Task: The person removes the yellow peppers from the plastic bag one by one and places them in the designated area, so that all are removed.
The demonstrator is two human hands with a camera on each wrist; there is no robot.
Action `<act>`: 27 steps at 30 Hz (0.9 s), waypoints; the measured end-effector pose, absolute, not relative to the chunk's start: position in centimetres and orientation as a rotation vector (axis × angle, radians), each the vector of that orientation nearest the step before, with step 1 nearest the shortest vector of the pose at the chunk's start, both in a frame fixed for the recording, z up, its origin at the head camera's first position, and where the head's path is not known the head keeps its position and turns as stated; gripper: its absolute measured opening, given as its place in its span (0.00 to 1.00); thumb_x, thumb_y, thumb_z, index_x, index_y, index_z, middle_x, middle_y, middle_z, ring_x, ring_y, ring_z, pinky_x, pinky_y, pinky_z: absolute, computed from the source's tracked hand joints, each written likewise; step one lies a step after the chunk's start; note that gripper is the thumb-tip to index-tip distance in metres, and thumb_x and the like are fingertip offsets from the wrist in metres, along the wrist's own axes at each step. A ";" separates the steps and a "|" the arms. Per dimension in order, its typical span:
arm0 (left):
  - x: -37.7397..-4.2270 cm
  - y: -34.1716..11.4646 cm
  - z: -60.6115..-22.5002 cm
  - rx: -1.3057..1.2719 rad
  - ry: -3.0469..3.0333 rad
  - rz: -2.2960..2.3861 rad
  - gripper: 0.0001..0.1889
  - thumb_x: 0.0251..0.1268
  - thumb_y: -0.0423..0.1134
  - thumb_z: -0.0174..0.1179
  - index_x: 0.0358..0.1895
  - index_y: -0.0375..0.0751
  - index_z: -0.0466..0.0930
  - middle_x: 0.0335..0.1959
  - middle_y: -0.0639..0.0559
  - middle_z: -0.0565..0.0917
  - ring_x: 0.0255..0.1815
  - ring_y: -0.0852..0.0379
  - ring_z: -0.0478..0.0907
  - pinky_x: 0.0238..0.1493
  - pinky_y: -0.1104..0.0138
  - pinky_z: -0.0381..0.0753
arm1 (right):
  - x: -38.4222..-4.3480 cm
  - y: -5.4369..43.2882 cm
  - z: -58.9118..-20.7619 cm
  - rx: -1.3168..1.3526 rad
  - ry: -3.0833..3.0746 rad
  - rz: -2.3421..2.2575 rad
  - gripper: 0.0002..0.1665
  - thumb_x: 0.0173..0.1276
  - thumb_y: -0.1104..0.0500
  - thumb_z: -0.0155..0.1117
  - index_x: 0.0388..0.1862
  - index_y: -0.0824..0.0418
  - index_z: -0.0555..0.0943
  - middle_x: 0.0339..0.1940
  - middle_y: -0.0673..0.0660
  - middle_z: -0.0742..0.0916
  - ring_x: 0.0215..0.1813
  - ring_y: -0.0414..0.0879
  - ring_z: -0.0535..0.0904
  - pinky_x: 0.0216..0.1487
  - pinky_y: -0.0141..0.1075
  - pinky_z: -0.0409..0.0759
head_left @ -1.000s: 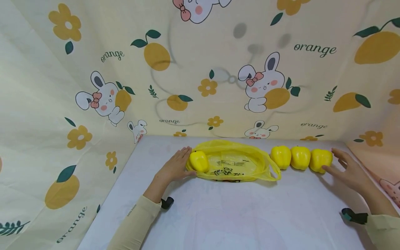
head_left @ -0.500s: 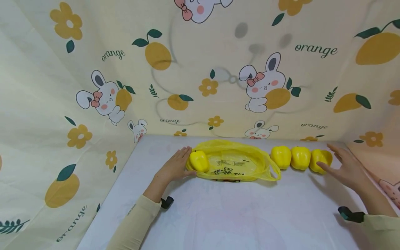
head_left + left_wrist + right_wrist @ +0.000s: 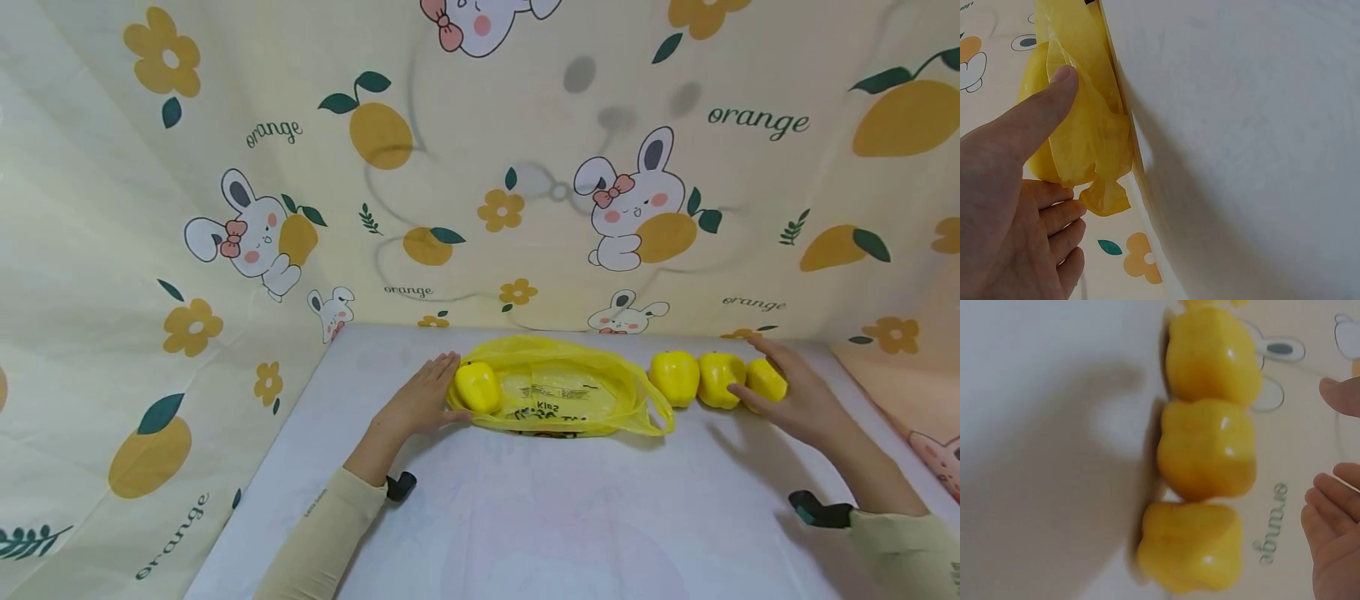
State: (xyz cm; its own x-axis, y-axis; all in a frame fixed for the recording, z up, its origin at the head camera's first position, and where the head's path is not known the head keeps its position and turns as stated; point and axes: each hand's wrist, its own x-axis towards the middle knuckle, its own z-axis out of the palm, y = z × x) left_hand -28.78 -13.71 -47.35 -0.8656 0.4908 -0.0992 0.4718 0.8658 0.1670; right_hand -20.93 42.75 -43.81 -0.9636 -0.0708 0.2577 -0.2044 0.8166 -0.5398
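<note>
A yellow plastic bag (image 3: 562,390) lies with its mouth open upward. One yellow bell pepper (image 3: 477,388) sits inside its left end. My left hand (image 3: 420,400) rests against that end, fingers straight along the far side and the thumb on the near side. The left wrist view shows the thumb touching the bag (image 3: 1088,125). To the right of the bag stand three yellow bell peppers (image 3: 674,379) in a row. My right hand (image 3: 802,404) hovers over the rightmost pepper (image 3: 765,382) with fingers spread, partly hiding it. No pepper is between its fingers in the right wrist view.
A white table (image 3: 585,517) carries everything. Behind it and at the sides hangs a cream cloth (image 3: 465,192) printed with rabbits and oranges. The bag's handle loop (image 3: 660,412) reaches close to the leftmost pepper of the row.
My right hand has moved left, from beside the rightmost pepper to over it. The left hand, bag and peppers have not visibly moved.
</note>
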 end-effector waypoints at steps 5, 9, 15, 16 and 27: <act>-28.8 -13.7 -47.4 0.756 2.901 0.224 0.59 0.71 0.66 0.67 0.89 0.36 0.43 0.90 0.44 0.48 0.91 0.48 0.42 0.90 0.56 0.40 | -20.9 41.1 -43.4 0.269 -2.765 0.828 0.56 0.70 0.51 0.78 0.88 0.62 0.57 0.80 0.80 0.65 0.70 0.85 0.64 0.58 0.86 0.67; -28.8 -13.6 -47.3 0.751 2.899 0.232 0.59 0.71 0.66 0.66 0.89 0.37 0.43 0.90 0.44 0.47 0.91 0.48 0.42 0.90 0.56 0.39 | -21.0 39.9 -43.1 0.325 -2.762 0.852 0.56 0.70 0.54 0.79 0.88 0.61 0.57 0.80 0.80 0.66 0.70 0.84 0.66 0.58 0.85 0.69; -28.8 -13.6 -47.3 0.747 2.901 0.234 0.59 0.70 0.67 0.67 0.89 0.37 0.43 0.90 0.44 0.48 0.91 0.48 0.43 0.90 0.56 0.39 | -21.0 38.1 -42.9 0.403 -2.748 0.894 0.57 0.68 0.58 0.80 0.88 0.60 0.58 0.77 0.78 0.69 0.67 0.77 0.70 0.59 0.82 0.72; -28.8 -13.6 -47.3 0.746 2.901 0.234 0.59 0.70 0.67 0.66 0.89 0.37 0.43 0.90 0.44 0.48 0.91 0.48 0.43 0.90 0.56 0.40 | -21.1 37.9 -42.8 0.406 -2.751 0.892 0.57 0.68 0.58 0.81 0.88 0.59 0.58 0.78 0.77 0.69 0.68 0.78 0.69 0.60 0.83 0.71; -28.9 -13.6 -47.5 0.735 2.904 0.215 0.59 0.71 0.67 0.66 0.89 0.38 0.43 0.90 0.44 0.48 0.91 0.48 0.43 0.90 0.56 0.40 | -21.8 35.3 -42.6 0.478 -2.746 0.878 0.57 0.67 0.56 0.82 0.88 0.56 0.60 0.80 0.74 0.70 0.74 0.79 0.66 0.63 0.82 0.69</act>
State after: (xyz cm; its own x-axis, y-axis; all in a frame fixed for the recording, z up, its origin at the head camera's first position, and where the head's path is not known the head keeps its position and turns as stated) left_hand -28.90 -13.58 -47.51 -0.8712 0.4810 -0.0984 0.4613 0.8705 0.1714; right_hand -21.78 35.28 -42.57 -0.9231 -0.2382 0.3019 -0.3691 0.7688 -0.5221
